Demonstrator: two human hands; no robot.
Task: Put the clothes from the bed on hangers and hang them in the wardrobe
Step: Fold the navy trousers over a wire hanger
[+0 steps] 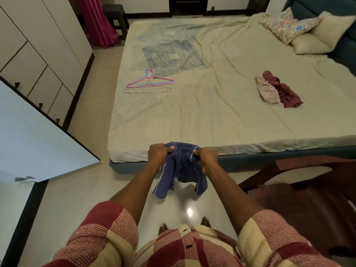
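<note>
- You are holding the blue garment (pixel 181 168) in the air just off the near edge of the bed (pixel 212 116), above the floor (pixel 77 189), with its lower ends dangling free.
- Your left hand (pixel 159 155) is gripping its top edge, fingers curled tight into the cloth.
- Your right hand (pixel 207 158) is doing the same on the other side, fingers clamped on a bunched fold.
- The cloth is hanging crumpled between your hands, so you are not yet showing a clear neck opening or shoulders; a hanger pushed in now is likely to be snagging on a fold.
- The hangers (pixel 150 81) are lying stacked on the far left of the bed, well apart from you; reaching for one means letting go with one hand, and the garment could be slipping to the floor.
- The other clothes (pixel 277 89), a pink piece and a maroon piece, are lying in a heap on the right of the bed, still waiting.
- The wardrobe (pixel 38 54) is standing on the left, and a door panel (pixel 38 135) is jutting out near you; you could be bumping it as you are turning.
</note>
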